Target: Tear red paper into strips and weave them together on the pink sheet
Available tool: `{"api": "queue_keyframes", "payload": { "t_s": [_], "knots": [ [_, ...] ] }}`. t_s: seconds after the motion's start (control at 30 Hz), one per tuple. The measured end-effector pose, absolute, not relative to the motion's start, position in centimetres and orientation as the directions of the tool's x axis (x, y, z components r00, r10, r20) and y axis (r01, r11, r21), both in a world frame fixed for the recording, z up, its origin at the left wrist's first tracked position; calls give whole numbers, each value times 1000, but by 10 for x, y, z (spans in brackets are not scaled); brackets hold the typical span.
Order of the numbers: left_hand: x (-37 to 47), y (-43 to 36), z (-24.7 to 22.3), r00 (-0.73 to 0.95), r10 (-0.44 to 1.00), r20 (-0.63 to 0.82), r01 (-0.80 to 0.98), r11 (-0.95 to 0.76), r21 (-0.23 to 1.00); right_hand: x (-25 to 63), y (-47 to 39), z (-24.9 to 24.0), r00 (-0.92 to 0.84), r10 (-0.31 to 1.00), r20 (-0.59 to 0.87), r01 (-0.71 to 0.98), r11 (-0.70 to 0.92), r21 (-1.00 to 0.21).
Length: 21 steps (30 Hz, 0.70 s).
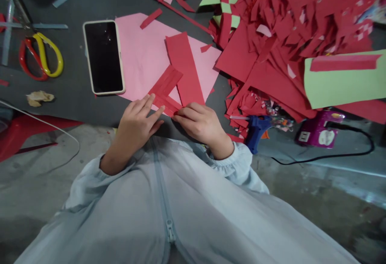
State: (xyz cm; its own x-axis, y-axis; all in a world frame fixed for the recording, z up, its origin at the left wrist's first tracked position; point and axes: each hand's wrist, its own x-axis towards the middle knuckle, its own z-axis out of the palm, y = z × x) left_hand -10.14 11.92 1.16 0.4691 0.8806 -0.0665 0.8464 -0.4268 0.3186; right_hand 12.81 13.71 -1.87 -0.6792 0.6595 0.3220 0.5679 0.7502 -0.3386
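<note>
A red paper strip [165, 82], bent at an angle near the table's front edge, lies under my hands. My left hand [137, 117] rests on it with the fingers stretched out, fingertips pressing its left side. At the strip's near right end, the fingers of my right hand [203, 125] are pinched together on the paper; the fingertips partly hide that end. A wider red paper piece [188, 69] lies just beyond my right hand. Both red pieces are on a large pink sheet [137, 51]. To the left of that sheet is a phone [104, 57] with a dark screen.
Scissors [40, 55] with red and yellow handles lie at left. A heap of red paper pieces [289, 23] covers the right side, beside a green sheet [343, 85]. A blue glue gun [257, 129] and a purple box [321, 129] with a black cable sit at the right front edge.
</note>
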Motion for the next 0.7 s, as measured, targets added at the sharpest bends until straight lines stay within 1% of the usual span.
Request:
{"api": "queue_keyframes", "payload": {
  "t_s": [0.17, 0.27, 0.4, 0.57, 0.7],
  "knots": [
    [-101, 119, 12, 474, 878, -68, 843, -430, 324, 137, 141, -14, -587, 726, 358, 613, 688, -390],
    [-101, 119, 12, 465, 883, -67, 840, -417, 346, 141, 143, -12, -582, 757, 296, 639, 651, -410],
    [-101, 119, 12, 464, 883, -67, 837, -413, 358, 138, 144, -10, -622, 745, 240, 626, 658, -418],
    [-101, 119, 12, 476, 876, -83, 835, -420, 357, 136, 145, -12, -638, 724, 262, 604, 682, -412],
    [-100, 118, 11, 473, 878, -79, 843, -425, 329, 137, 147, -14, -640, 720, 266, 598, 685, -416]
  ]
}}
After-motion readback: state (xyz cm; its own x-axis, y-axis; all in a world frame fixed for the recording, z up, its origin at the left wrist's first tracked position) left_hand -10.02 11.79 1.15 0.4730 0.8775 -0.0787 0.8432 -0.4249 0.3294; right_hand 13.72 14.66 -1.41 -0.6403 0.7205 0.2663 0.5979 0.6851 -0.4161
